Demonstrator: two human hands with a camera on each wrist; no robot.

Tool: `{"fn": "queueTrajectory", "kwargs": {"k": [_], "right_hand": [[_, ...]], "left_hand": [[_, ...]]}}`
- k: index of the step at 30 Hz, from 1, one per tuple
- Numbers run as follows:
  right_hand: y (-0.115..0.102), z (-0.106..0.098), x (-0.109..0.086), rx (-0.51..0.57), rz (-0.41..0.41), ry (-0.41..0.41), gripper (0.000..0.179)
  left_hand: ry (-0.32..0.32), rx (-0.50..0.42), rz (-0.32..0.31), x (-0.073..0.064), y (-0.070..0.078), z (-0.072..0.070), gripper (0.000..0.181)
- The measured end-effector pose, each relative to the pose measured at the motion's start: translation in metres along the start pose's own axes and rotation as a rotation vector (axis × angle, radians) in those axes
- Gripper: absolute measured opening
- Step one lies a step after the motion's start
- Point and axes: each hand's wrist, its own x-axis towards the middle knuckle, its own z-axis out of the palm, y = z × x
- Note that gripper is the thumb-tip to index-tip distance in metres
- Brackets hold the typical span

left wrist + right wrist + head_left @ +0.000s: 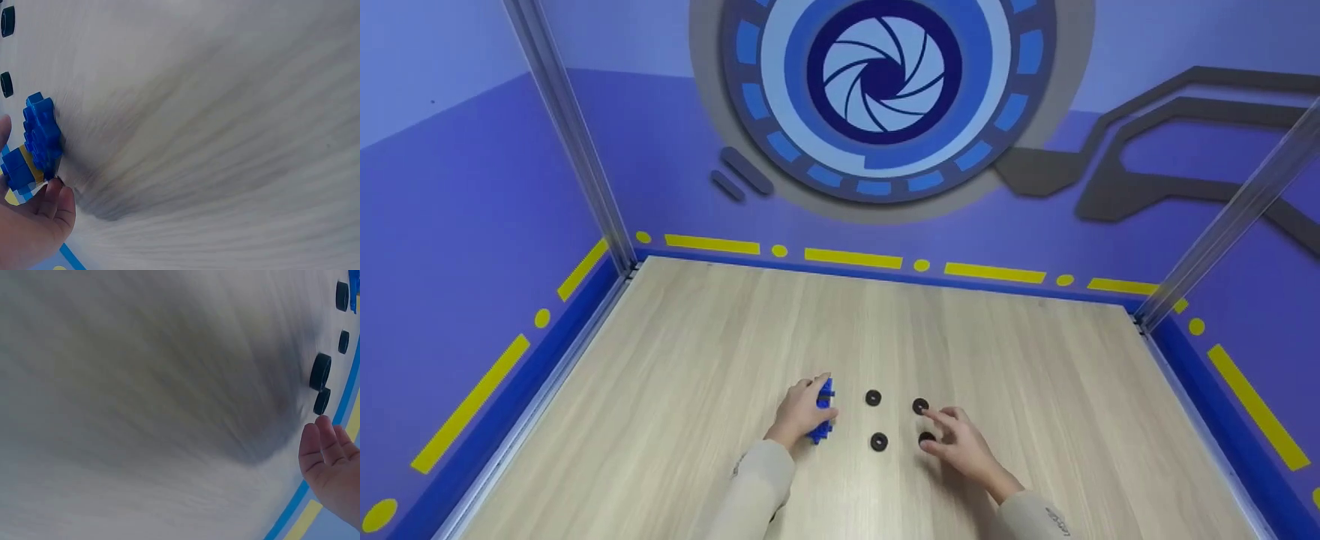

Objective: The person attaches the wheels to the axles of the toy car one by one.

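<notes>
My left hand (801, 411) grips a blue toy-brick assembly (823, 430), thumb on its right side and fingers at its far end. In the left wrist view the blue assembly (42, 132) shows knobbly studded edges and a yellow piece (31, 160). Several small black toy wheels lie on the table, a far left one (873, 397) and a near left one (879, 442) between the hands. At the right pair is my right hand (966, 448), its index fingertip right at the far wheel (920, 406). Its thumb overlaps the near wheel (927, 436), partly hiding it.
The pale wood-grain table (720, 337) carries all of these. Blue-purple printed panels (660, 165) with yellow dashes stand at the back and both sides. Metal posts (577, 142) rise at the back corners.
</notes>
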Motion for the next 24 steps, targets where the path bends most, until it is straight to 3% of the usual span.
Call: {"fn": "queueTrajectory", "kwargs": {"k": [12, 24], "right_hand": [[0.002, 0.015, -0.001, -0.028, 0.091, -0.003, 0.049], [0.005, 0.020, 0.000, -0.097, 0.108, 0.012, 0.035]], "left_hand": [[0.064, 0.068, -0.014, 0.001, 0.000, 0.009, 0.067], [0.153, 0.069, -0.040, 0.001, 0.006, 0.017, 0.063]]}}
